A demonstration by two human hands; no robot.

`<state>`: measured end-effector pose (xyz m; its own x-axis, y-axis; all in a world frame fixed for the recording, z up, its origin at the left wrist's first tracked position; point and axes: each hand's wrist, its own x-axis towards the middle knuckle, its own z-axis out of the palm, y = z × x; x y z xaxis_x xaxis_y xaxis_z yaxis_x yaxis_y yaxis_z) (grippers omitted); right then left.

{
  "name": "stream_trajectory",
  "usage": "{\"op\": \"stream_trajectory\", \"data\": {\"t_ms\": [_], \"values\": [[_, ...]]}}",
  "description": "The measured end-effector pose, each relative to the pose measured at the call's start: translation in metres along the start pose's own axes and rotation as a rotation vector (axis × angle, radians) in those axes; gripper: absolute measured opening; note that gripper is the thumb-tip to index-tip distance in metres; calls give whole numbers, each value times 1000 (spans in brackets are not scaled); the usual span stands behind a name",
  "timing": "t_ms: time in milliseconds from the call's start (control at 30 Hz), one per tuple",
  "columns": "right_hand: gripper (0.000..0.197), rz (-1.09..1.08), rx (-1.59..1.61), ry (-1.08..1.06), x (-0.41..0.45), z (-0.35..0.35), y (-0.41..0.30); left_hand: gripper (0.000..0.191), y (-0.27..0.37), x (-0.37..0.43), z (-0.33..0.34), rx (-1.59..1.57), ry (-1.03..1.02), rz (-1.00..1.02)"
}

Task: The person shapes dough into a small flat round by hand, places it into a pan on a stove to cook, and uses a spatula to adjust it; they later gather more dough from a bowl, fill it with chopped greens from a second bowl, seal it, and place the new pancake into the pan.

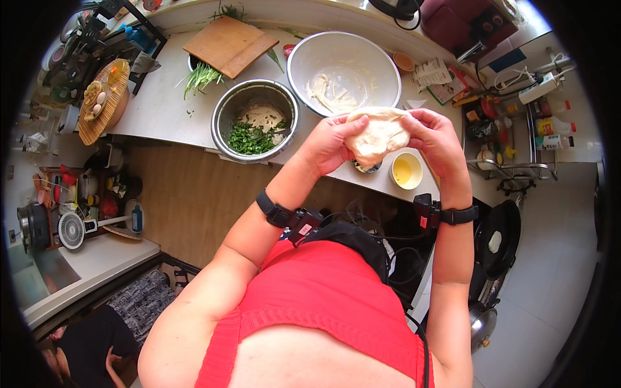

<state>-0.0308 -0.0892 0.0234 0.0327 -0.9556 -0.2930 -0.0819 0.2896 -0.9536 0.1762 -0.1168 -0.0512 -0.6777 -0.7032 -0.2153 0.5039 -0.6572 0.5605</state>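
A soft, pale piece of dough (377,138) is stretched between my two hands, above the counter's front edge. My left hand (332,143) grips its left side with the thumb on top. At the opposite side, my right hand (433,138) pinches the dough's upper right edge. Just beyond stands a large white-lined bowl (344,58) with sticky dough (330,94) smeared inside. To its left, a metal pot (219,119) contains chopped greens (250,139) and a pale mixture. Below the dough sits a small bowl of yellow liquid (406,170), probably oil.
A wooden board (230,46) rests over a container of long green stalks (201,77). Far left, a woven tray (87,128) carries eggs. A black pan (499,237) at right holds a pale dough piece (495,242). Another person (97,344) is at lower left.
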Motion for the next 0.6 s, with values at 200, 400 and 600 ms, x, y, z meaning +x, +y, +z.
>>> {"op": "stream_trajectory", "data": {"t_ms": [200, 400, 600], "values": [[34, 150, 444, -10, 3, 20, 50, 32, 1, 4, -5, -110, -6, 47], [27, -63, 301, 87, -4, 20, 22, 35, 6, -7, 2, 85, 73, 127], [24, -233, 57, -89, -26, 31, -62, 78, 44, -27, 6, -151, -208, 14]]}}
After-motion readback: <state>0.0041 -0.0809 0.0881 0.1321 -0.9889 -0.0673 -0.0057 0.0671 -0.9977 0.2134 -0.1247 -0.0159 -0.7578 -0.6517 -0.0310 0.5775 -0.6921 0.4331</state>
